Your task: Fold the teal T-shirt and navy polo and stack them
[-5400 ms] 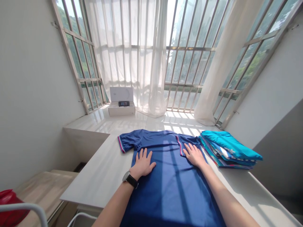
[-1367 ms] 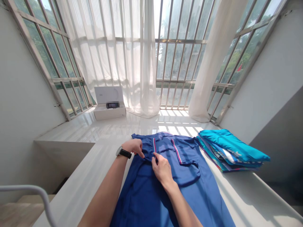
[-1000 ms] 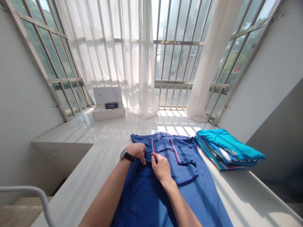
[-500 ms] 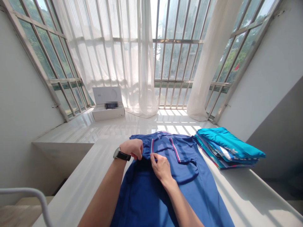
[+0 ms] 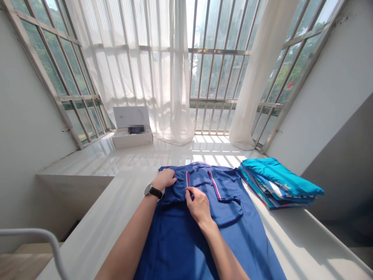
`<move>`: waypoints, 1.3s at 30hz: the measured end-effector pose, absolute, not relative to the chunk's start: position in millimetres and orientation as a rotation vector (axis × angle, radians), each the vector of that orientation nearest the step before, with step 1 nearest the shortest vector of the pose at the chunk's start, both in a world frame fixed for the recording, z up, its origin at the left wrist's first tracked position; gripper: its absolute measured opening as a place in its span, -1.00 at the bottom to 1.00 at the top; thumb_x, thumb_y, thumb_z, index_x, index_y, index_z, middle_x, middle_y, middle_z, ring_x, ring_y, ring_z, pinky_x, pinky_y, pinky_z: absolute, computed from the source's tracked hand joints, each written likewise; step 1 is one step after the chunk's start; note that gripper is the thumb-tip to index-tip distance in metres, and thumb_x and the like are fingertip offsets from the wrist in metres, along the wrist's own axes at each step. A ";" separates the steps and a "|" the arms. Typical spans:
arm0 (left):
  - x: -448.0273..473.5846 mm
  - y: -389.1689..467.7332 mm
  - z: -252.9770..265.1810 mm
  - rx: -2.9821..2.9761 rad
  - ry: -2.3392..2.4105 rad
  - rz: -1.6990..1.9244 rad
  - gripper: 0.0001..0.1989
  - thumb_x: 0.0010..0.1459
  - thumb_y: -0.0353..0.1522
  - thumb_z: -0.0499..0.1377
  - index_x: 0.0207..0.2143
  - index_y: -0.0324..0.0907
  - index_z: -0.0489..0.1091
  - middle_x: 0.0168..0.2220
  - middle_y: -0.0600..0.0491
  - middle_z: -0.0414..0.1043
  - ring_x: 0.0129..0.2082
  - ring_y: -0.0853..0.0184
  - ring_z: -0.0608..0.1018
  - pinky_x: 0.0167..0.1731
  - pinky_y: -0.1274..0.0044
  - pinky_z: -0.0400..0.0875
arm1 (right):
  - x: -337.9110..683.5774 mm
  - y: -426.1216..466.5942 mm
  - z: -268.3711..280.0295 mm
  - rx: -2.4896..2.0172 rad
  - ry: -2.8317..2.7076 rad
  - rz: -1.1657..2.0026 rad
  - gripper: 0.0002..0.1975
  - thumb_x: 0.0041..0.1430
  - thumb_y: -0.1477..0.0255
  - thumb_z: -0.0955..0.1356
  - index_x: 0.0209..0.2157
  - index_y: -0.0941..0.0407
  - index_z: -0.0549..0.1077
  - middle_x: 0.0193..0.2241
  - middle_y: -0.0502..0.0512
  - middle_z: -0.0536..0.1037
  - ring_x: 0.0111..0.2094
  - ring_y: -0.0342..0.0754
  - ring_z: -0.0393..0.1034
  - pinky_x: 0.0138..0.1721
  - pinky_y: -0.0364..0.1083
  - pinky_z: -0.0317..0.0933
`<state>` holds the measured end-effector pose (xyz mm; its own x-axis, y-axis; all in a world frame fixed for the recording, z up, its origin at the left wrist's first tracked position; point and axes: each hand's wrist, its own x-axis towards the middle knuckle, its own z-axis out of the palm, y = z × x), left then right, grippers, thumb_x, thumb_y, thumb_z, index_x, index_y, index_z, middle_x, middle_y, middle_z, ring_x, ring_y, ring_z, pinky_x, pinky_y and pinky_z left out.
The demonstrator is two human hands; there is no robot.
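Note:
A blue shirt [image 5: 230,241] lies spread out in front of me, its two sleeves folded inward so that the striped red-and-white cuffs face each other near the middle. My left hand [image 5: 164,178], with a black-strapped watch on the wrist, is closed on the shirt's upper left edge by the shoulder; its fingertips are partly hidden. Thumb and forefinger of my right hand [image 5: 198,204] pinch the lower end of the left cuff [image 5: 187,179]. The right-hand cuff [image 5: 215,185] lies slanted on the cloth, untouched.
A stack of folded clothes [image 5: 282,182], bright turquoise on top, sits right of the shirt. An open white box [image 5: 132,140] stands at the back left, before sheer curtains [image 5: 163,77] and barred windows. A curved white rail [image 5: 32,232] is at lower left.
My left hand has moved up from the folded sleeve's lower edge to the shirt's shoulder edge. My right hand has stayed at the cuff.

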<state>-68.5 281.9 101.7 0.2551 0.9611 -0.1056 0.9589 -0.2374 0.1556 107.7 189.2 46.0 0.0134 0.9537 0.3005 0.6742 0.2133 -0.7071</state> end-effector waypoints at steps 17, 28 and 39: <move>-89.3 297.2 64.9 2.286 1.965 0.087 -0.46 0.29 -0.11 0.13 0.22 -0.16 0.34 0.32 -0.24 0.27 0.38 -0.15 0.16 0.27 -0.06 0.05 | 111.3 189.6 50.9 -1.515 -1.689 0.412 -0.72 0.20 0.40 0.23 -0.25 0.10 0.58 -0.41 0.05 0.55 -0.37 -0.05 0.41 -0.27 -0.12 0.18; -101.6 301.5 60.1 2.236 2.145 0.292 -0.68 0.32 -0.38 0.08 0.08 -0.14 0.44 0.05 -0.14 0.50 0.13 0.09 0.46 0.12 0.30 0.31 | 111.4 188.8 53.1 -1.569 -1.736 0.487 -0.71 0.28 0.33 0.24 -0.31 0.08 0.58 -0.42 0.07 0.61 -0.38 -0.05 0.45 -0.31 -0.14 0.16; -97.5 303.6 58.7 2.231 2.141 0.533 -0.69 0.40 -0.42 -0.03 -0.03 -0.16 0.50 -0.02 -0.10 0.51 0.04 0.15 0.50 0.04 0.39 0.37 | 110.6 188.1 51.4 -1.475 -1.722 0.445 -0.67 0.35 0.31 0.22 -0.20 0.08 0.61 -0.26 0.12 0.66 -0.33 -0.04 0.51 -0.22 -0.13 0.24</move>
<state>-97.5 303.6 58.7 0.0110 0.9710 0.2386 0.9696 -0.0687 0.2349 110.6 188.1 51.4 0.0084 0.9385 0.3451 0.6540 0.2559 -0.7119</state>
